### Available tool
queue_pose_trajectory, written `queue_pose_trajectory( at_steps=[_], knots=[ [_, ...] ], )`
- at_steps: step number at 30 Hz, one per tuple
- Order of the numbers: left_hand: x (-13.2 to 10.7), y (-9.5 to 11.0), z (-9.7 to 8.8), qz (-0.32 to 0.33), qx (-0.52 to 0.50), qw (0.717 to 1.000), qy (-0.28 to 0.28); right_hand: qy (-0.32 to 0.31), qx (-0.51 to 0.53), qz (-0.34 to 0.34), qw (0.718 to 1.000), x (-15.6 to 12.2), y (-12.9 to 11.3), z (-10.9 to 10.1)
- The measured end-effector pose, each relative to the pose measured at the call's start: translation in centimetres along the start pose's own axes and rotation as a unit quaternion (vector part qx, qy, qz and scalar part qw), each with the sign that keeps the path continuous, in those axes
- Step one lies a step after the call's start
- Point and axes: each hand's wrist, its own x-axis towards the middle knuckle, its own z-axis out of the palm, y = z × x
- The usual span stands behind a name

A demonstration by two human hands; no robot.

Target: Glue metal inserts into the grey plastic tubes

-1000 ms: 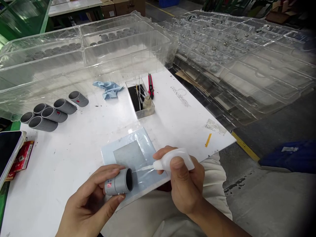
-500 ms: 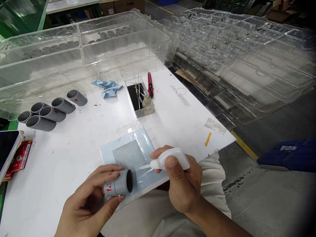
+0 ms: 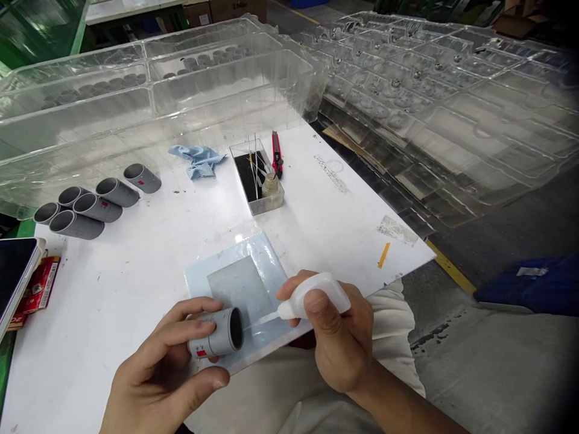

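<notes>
The left hand (image 3: 167, 374) has its grip closed around a grey tube (image 3: 215, 340), thumb underneath and fingers curled over the top. The tube lies sideways just above the near left corner of the pale blue mat (image 3: 212, 274), its open mouth turned toward the right hand (image 3: 339, 343). That hand's grip is clenched on a white squeeze bottle (image 3: 316, 295) over the mat's near right edge, thumb pressed on the body. The thin nozzle (image 3: 262, 317) points at the tube's mouth; whether it touches the rim cannot be told. The mat lies on the white tabletop (image 3: 136, 283). Beyond the mat stands a clear box (image 3: 260, 181); far left of the mat lie five more grey tubes (image 3: 90, 205).
</notes>
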Motion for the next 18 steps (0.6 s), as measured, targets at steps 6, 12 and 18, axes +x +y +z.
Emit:
queue_pose_trajectory(
  at_steps=[6,12,18],
  knots=[
    [-0.2,0.6,0.8,-0.038,-0.013,0.998,0.043,0.012,0.037,-0.009,0.999,-0.2,0.4,-0.1],
    [-0.3,0.5,1.0,-0.049,-0.029,0.998,0.037,0.009,0.003,-0.021,1.0,-0.3,0.6,0.1],
    [-0.2,-0.4,-0.1,0.006,0.012,1.0,-0.015,0.014,-0.018,-0.023,0.999,-0.1,0.3,0.2]
  ],
)
